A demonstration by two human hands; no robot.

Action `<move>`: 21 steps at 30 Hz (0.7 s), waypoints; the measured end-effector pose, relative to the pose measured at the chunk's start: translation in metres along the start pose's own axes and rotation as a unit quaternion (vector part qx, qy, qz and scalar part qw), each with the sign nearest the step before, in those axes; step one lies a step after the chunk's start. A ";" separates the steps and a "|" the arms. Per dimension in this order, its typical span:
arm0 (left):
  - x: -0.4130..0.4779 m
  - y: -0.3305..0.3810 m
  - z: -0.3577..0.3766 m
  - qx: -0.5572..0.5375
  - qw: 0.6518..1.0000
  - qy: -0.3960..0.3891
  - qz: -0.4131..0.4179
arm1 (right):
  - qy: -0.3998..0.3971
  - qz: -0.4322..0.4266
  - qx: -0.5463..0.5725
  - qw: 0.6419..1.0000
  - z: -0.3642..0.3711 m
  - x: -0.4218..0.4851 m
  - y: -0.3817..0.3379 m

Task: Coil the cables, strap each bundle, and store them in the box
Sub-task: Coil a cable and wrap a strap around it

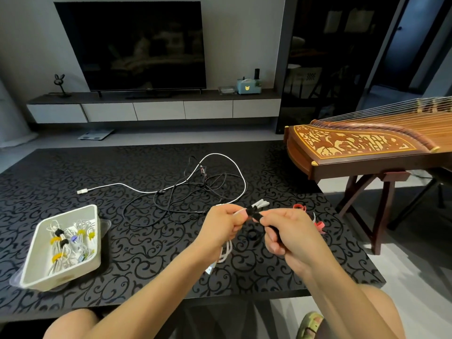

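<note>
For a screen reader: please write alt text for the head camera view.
The left hand grips a coiled white cable above a black patterned table while the right hand holds a black strap around it. Loose black and white cables lie tangled further back, and a white box holding strapped bundles sits at the left.

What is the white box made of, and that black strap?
The box looks like smooth, matte white plastic: rounded corners, thin even walls. The black strap looks like soft fabric, maybe hook-and-loop: it bends around the cable bundle without shine.
</note>
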State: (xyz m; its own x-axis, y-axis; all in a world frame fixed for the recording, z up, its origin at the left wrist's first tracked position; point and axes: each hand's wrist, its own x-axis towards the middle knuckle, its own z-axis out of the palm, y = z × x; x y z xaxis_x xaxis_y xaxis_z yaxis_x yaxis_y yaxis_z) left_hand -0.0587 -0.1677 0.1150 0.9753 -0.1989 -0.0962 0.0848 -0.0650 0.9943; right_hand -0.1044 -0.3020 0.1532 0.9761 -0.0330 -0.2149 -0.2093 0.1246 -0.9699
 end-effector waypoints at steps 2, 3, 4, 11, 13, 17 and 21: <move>-0.005 -0.006 -0.002 0.068 0.994 0.032 0.078 | -0.002 0.012 0.019 1.000 0.001 -0.002 0.004; -0.007 -0.009 -0.002 0.106 0.987 0.040 0.112 | -0.001 0.017 0.026 1.000 0.000 -0.002 0.006; -0.009 -0.010 -0.003 0.141 0.979 0.046 0.139 | 0.001 0.022 0.031 0.999 -0.001 -0.002 0.007; -0.013 -0.008 -0.008 0.206 0.957 0.034 0.203 | -0.002 0.048 0.049 0.998 -0.008 0.002 0.001; -0.013 -0.005 -0.009 0.245 0.950 0.023 0.194 | -0.006 0.048 0.046 0.998 -0.008 0.004 0.000; -0.011 -0.002 -0.009 0.327 0.924 0.045 0.196 | -0.016 0.040 0.035 0.998 -0.005 0.005 0.000; -0.010 0.000 -0.009 0.360 0.904 0.066 0.222 | -0.023 0.024 0.001 0.999 -0.004 0.000 -0.003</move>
State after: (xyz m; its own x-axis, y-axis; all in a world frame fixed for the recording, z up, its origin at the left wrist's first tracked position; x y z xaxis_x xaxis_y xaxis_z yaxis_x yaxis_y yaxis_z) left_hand -0.0667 -0.1565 0.1161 0.9008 -0.2464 0.3575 -0.4286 -0.6366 0.6411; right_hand -0.1036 -0.3066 0.1560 0.9667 0.0183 -0.2552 -0.2554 0.1279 -0.9583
